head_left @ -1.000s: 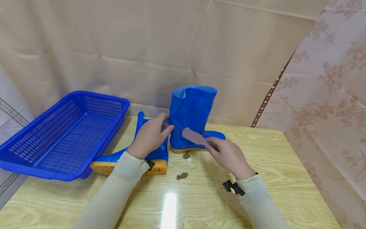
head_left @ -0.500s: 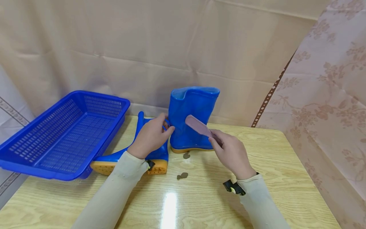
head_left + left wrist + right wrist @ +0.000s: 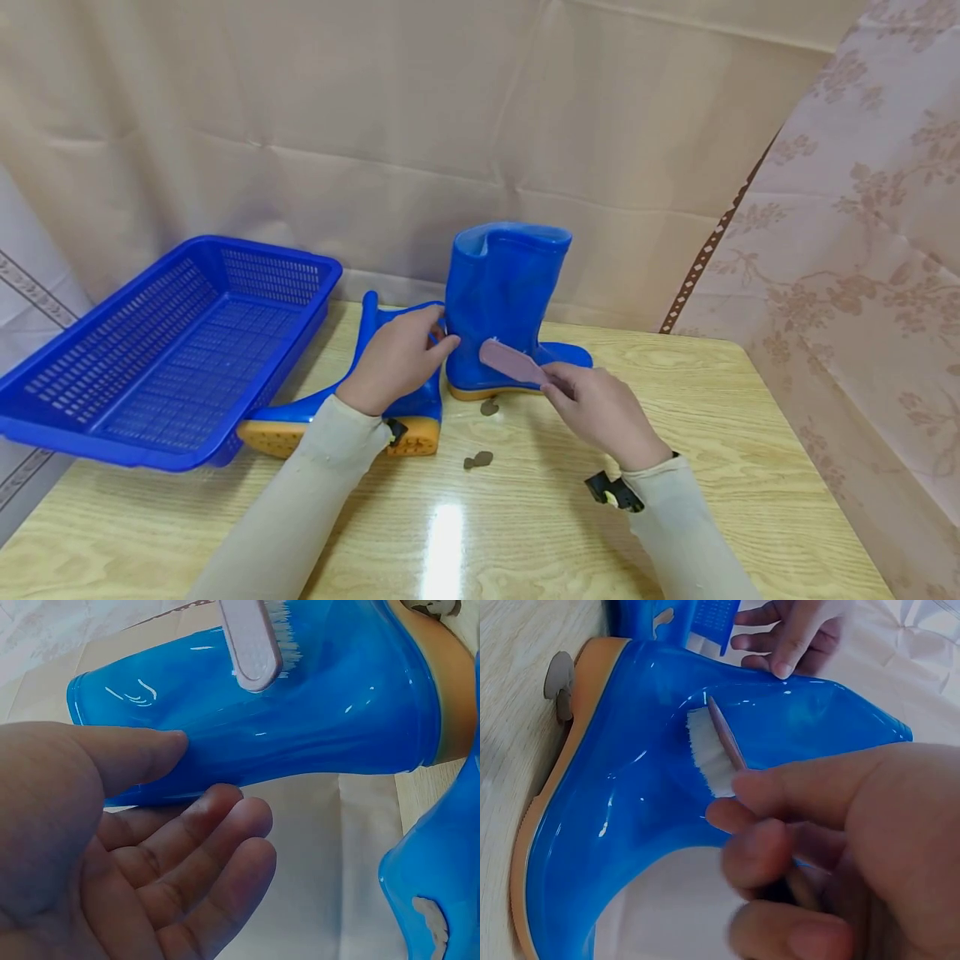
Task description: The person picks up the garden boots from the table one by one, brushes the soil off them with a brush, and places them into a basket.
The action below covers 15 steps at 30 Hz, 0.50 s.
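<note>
A blue rain boot [image 3: 498, 300] with an orange sole stands upright on the table. My left hand [image 3: 396, 358] is at the back of its shaft, the thumb touching the side and the other fingers loosely bent, partly clear of the boot in the left wrist view. My right hand [image 3: 600, 408] grips a pinkish scrub brush [image 3: 512, 360] by its handle. In the right wrist view, the brush's white bristles [image 3: 711, 754] lie against the boot's lower shaft. A second blue boot [image 3: 303, 408] lies on its side under my left forearm, a grey-brown patch [image 3: 431, 926] on it.
A blue slotted plastic basket [image 3: 187, 350] stands at the left, close to the lying boot. Grey-brown flat bits [image 3: 478, 460] lie on the wooden table [image 3: 540, 525] before the boots. A beige curtain [image 3: 360, 142] hangs behind.
The brush went up the boot's shaft half a second ago and is low again now. The upright boot shifted slightly with the stroke and came back. My left hand stayed nearly still.
</note>
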Tool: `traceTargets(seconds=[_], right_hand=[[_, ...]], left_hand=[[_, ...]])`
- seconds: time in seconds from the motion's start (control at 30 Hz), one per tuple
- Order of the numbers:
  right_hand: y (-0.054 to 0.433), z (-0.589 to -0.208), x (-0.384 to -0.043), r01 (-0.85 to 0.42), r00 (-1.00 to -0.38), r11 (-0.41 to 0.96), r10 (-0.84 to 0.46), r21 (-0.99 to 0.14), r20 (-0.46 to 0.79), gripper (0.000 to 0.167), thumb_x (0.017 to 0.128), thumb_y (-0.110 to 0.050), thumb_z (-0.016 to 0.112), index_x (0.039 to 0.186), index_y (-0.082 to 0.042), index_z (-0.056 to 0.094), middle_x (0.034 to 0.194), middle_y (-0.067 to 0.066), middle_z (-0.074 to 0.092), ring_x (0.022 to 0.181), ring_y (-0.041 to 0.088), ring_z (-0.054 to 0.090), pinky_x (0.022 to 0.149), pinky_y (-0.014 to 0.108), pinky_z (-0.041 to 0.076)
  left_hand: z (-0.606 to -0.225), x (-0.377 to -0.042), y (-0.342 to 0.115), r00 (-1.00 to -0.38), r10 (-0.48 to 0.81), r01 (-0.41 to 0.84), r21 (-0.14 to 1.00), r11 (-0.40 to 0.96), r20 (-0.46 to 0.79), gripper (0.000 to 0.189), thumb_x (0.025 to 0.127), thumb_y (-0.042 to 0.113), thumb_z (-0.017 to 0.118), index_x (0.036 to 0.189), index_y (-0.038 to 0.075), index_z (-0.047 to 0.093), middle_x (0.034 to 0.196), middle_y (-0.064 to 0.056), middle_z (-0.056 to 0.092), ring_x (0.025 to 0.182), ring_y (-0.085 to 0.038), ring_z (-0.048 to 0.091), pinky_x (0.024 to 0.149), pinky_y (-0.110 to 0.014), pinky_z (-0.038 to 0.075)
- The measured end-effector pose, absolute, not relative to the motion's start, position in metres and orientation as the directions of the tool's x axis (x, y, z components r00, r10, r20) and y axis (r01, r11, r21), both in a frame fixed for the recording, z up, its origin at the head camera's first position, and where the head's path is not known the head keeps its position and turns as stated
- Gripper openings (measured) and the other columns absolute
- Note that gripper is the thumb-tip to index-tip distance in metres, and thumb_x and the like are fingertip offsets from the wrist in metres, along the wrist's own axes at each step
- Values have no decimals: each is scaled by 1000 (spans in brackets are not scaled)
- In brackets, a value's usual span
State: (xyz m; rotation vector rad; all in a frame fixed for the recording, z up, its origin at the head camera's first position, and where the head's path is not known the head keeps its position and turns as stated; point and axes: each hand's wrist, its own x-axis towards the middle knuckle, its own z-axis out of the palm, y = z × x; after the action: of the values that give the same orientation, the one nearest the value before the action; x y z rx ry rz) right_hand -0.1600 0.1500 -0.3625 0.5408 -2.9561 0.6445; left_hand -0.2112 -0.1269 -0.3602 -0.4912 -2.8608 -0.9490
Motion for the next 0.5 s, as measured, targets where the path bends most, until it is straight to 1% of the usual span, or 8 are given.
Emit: traceTargets(seconds=[0.03, 0.1, 0.17, 0.23, 0.33, 0.5], right_hand=[[150, -362, -160, -355, -935, 854, -318, -381, 157, 17, 103, -23, 66, 110, -10, 74, 64, -7, 51, 51, 9, 42, 47, 26, 29], [150, -361, -160, -357, -931, 857, -299, -371, 208, 16, 102, -27, 67, 99, -12, 71, 61, -7, 45, 50, 10, 39, 47, 26, 26], [150, -360, -159, -357, -926, 852, -268, -384, 267, 24, 102, -33, 67, 88, -13, 65, 59, -6, 41, 48, 10, 37, 47, 27, 25], [150, -359, -159, -353, -918, 841, -228, -409, 324, 31, 103, -37, 66, 83, -14, 58, 59, -5, 39, 48, 12, 36, 48, 28, 25], [150, -357, -157, -357, -896, 812, -158, -462, 415, 33, 105, -38, 62, 84, -13, 56, 60, -2, 41, 48, 13, 37, 46, 28, 27], [150, -357, -158, -398, -815, 767, -44, -503, 578, 26, 107, -27, 60, 92, -6, 56, 62, 0, 44, 47, 15, 39, 43, 28, 29]], left_hand=[[-360, -211, -127, -944, 275, 328, 568, 755, 180, 20, 104, 34, 65, 110, 15, 63, 96, -1, 70, 78, -18, 64, 70, -36, 55], [-361, -212, -128, -945, 275, 327, 571, 753, 178, 19, 103, 34, 65, 109, 16, 62, 98, -2, 71, 81, -18, 66, 72, -36, 56], [-361, -212, -129, -945, 276, 327, 574, 751, 177, 19, 103, 34, 65, 110, 16, 63, 100, -2, 72, 83, -18, 67, 73, -37, 57], [-361, -212, -129, -945, 277, 327, 578, 748, 176, 20, 103, 34, 65, 111, 16, 63, 100, -2, 72, 83, -18, 67, 74, -37, 57], [-361, -212, -130, -943, 281, 330, 580, 745, 177, 20, 103, 34, 65, 110, 16, 63, 99, -2, 72, 81, -18, 66, 72, -37, 56], [-361, -213, -130, -942, 286, 334, 580, 743, 177, 20, 104, 34, 65, 111, 15, 62, 101, -2, 72, 81, -18, 65, 72, -36, 55]])
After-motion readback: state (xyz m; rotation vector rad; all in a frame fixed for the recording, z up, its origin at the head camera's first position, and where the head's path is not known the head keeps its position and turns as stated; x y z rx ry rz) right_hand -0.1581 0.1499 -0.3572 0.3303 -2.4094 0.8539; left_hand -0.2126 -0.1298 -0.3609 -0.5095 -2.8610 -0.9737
